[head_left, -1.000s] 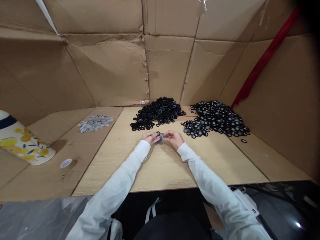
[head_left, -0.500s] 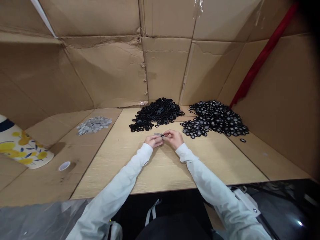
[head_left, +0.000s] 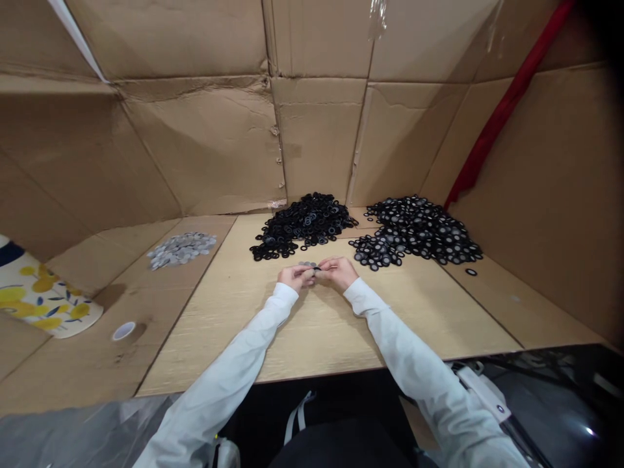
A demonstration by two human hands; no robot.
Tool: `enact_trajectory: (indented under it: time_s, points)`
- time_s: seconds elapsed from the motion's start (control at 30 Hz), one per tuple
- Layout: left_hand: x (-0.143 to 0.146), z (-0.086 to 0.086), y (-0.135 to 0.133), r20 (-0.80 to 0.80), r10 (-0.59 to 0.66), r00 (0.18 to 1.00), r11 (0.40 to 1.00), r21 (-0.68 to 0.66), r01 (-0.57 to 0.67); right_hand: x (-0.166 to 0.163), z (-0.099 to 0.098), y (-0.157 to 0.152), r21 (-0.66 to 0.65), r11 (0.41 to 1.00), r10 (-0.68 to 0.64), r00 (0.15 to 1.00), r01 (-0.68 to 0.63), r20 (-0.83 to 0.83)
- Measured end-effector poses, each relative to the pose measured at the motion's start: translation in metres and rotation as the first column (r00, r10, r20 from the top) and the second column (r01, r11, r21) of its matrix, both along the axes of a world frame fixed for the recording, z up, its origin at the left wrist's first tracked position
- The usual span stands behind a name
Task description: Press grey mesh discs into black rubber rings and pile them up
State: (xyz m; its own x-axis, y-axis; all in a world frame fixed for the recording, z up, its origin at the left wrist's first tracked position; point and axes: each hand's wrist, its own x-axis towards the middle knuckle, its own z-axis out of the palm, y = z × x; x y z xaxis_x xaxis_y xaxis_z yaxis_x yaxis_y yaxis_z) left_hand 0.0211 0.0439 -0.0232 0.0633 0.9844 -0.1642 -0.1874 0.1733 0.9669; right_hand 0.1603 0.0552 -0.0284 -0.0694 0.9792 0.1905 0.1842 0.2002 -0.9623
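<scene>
My left hand (head_left: 295, 277) and my right hand (head_left: 340, 272) meet over the middle of the wooden board, fingers pinched together. Between their fingertips is a small black ring (head_left: 316, 269), largely covered; whether a disc sits inside it I cannot tell. A few loose grey discs (head_left: 307, 264) lie just beyond my left fingers. Behind the hands rises a heap of plain black rings (head_left: 312, 218). To the right spreads a pile of black rings with grey centres (head_left: 419, 227).
Flat grey discs form a pile (head_left: 182, 249) at the left. Nearby are a white tape roll (head_left: 123, 331) and a floral-patterned cylinder (head_left: 53, 299). Cardboard walls (head_left: 322, 136) enclose the back and sides; a red strip (head_left: 507, 110) hangs at right. One ringed disc (head_left: 470, 272) lies apart.
My right fingers have lowered and closed in against the left ones around the ring. The whole view has shifted slightly.
</scene>
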Motion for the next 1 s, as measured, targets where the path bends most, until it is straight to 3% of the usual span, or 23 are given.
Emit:
enact_trajectory:
  time_s: [0.17, 0.37, 0.57, 0.73, 1.0]
  points:
    - [-0.003, 0.011, -0.004, 0.107, -0.097, 0.990, 0.992, -0.076, 0.105, 0.006, 0.011, -0.003, -0.207, 0.948, 0.187, 0.950, -0.241, -0.250]
    - [-0.003, 0.013, -0.006, 0.177, -0.171, 0.969, 0.980, -0.072, 0.186, 0.006, 0.014, -0.008, -0.280, 0.905, 0.161, 0.868, -0.320, -0.470]
    - [-0.002, 0.007, -0.004, 0.100, -0.127, 0.987, 0.991, -0.015, 0.129, 0.003, 0.010, -0.009, -0.321, 0.865, 0.135, 0.794, -0.386, -0.592]
    - [0.001, 0.005, -0.005, 0.060, -0.138, 0.989, 0.989, 0.058, 0.134, 0.000, 0.010, -0.012, -0.289, 0.830, 0.133, 0.673, -0.477, -0.727]
    - [0.002, 0.002, -0.008, -0.135, -0.081, 0.988, 0.969, 0.220, 0.110, -0.007, 0.005, -0.008, -0.191, 0.939, 0.139, 0.824, -0.286, -0.549]
